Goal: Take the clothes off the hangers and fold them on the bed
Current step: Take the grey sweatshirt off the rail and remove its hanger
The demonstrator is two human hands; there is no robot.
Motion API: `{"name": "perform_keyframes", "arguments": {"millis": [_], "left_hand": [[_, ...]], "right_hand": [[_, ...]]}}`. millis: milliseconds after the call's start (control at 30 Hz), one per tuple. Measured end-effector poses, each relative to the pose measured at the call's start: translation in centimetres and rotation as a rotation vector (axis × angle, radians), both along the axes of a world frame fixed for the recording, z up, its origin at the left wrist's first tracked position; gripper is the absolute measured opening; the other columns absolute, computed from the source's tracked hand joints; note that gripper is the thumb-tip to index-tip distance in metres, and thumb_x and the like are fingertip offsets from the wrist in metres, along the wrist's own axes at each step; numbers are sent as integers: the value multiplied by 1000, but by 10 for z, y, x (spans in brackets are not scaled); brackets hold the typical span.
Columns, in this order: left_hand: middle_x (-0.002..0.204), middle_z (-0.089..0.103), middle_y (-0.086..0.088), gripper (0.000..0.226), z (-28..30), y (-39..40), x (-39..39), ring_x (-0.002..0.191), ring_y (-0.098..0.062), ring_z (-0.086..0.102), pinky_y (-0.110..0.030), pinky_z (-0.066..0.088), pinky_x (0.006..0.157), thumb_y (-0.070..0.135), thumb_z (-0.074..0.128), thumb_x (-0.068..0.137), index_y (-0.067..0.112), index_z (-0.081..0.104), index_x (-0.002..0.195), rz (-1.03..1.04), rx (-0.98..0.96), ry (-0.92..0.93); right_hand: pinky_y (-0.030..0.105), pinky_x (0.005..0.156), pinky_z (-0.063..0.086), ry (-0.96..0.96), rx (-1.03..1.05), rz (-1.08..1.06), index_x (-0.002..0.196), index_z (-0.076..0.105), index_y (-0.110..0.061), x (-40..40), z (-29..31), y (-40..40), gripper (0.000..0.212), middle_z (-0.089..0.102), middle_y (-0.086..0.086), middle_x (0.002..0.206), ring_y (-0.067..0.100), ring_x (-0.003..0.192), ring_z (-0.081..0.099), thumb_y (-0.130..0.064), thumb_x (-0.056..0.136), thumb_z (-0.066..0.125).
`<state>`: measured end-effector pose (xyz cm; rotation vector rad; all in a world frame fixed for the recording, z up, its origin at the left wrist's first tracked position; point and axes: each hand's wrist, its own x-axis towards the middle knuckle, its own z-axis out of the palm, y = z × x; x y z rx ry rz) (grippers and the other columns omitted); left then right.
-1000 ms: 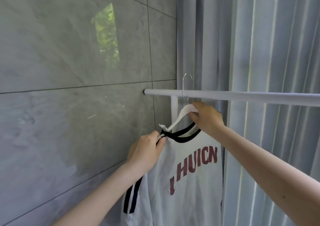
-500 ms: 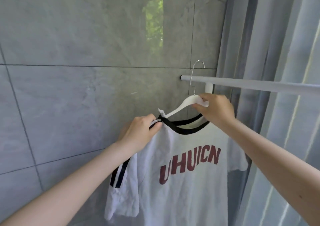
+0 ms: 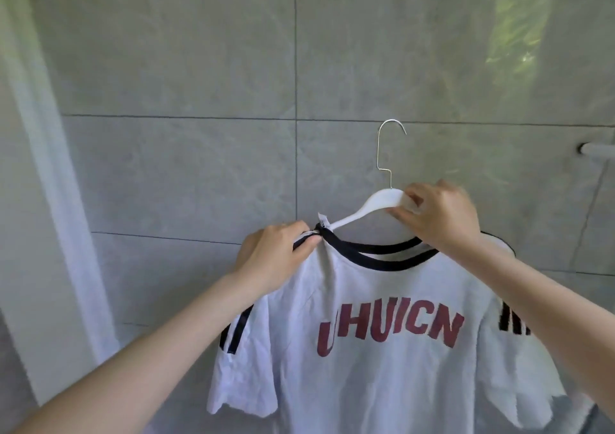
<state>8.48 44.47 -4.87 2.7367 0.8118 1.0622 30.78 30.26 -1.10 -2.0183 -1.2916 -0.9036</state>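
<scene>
A white T-shirt (image 3: 382,367) with a black collar, black sleeve stripes and dark red letters hangs on a white hanger (image 3: 369,205) with a metal hook. The hook is free in the air, off the rail. My right hand (image 3: 436,217) pinches the middle of the hanger just under the hook. At the shirt's left shoulder, beside the collar, my left hand (image 3: 276,254) grips the fabric where the hanger's left arm pokes out.
A grey tiled wall fills the background. The end of the white clothes rail (image 3: 597,149) shows at the right edge. A white vertical strip (image 3: 56,200), perhaps a frame or curtain, runs down the left side.
The hanger with the shirt has come off the rail and moved left with my view; the rail and curtains have slid out to the right. Both hands keep their grips.
</scene>
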Motion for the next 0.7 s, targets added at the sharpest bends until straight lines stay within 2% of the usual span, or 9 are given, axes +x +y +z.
{"name": "perform_keyframes", "arguments": {"millis": [133, 233, 333, 433, 567, 633, 700], "left_hand": [[76, 60, 7, 32, 15, 36, -87, 74, -20, 56, -30, 43, 64, 55, 45, 91, 27, 60, 90, 148, 32, -46], [85, 64, 9, 32, 26, 56, -158, 78, -17, 57, -30, 44, 66, 56, 45, 91, 29, 62, 90, 252, 85, -96], [86, 64, 10, 36, 34, 73, -231, 76, -16, 57, -29, 45, 65, 59, 43, 90, 30, 64, 94, 344, 132, -124], [85, 65, 10, 48, 36, 86, -310, 76, -16, 60, -35, 50, 69, 68, 36, 85, 30, 64, 94, 402, 133, -157], [78, 62, 5, 41, 34, 95, -418, 70, -18, 57, -33, 48, 66, 57, 42, 90, 23, 65, 97, 544, 128, -113], [78, 63, 4, 40, 34, 97, -473, 69, -18, 57, -30, 45, 63, 56, 42, 91, 23, 65, 98, 620, 144, -96], [72, 60, 2, 42, 32, 102, -532, 65, -18, 55, -28, 41, 56, 54, 43, 91, 18, 64, 94, 685, 147, -95]], "right_hand": [[33, 52, 34, 143, -16, 240, 68, 50, -14, -72, 15, 58, 34, 45, -5, 54, 26, 57, 46, -39, 78, 71], [33, 53, 35, 237, -17, 410, 77, 51, -14, -131, 29, 100, 30, 48, -7, 59, 20, 58, 46, -37, 80, 71], [32, 55, 34, 252, -10, 540, 79, 50, -16, -196, 40, 139, 29, 50, -5, 63, 21, 62, 48, -35, 80, 71], [34, 60, 38, 276, -4, 655, 84, 55, -12, -270, 47, 174, 28, 56, 3, 70, 23, 67, 50, -34, 80, 72], [36, 60, 37, 262, -52, 803, 83, 49, -10, -372, 47, 221, 30, 54, 7, 70, 27, 67, 47, -32, 83, 70], [33, 60, 37, 275, -74, 884, 85, 46, -14, -425, 46, 245, 27, 55, 3, 69, 24, 66, 48, -30, 85, 67], [20, 53, 34, 295, -91, 970, 86, 46, -15, -484, 43, 267, 25, 54, -2, 68, 15, 62, 46, -29, 85, 67]]}}
